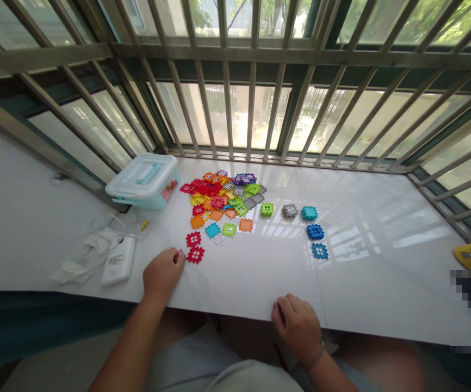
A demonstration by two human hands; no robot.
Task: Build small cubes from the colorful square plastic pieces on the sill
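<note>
Interlocking plastic tiles (209, 189): heaped in the far middle of the table, left of centre, in red, orange, yellow, purple, grey and green.
Red window tiles (195, 255): two, just beyond the left hand, nearer than the heap.
Loose tiles: a turquoise one (212, 231), a lime one (229, 230) and an orange one (246, 225) along the heap's near side, with small white pieces (219, 239) beside them.
Sorted groups: lime (267, 209), grey (290, 211) and turquoise (309, 213) in a row right of the heap; a dark blue stack (315, 232) and a blue window tile (320, 251) nearer.
Left hand (164, 274): curled narrow on the tabletop (255, 277), near the red tiles; I can't tell whether anything is inside.
Right hand (298, 328): loosely curled at the near edge, well apart from the tiles; its palm is hidden from me.
Lidded storage box (143, 182): far left, closed.
White power bank (119, 260): near left, beside a white cable (92, 222) and crumpled tissue (72, 269).
Window bars (227, 109): along the far side.
</note>
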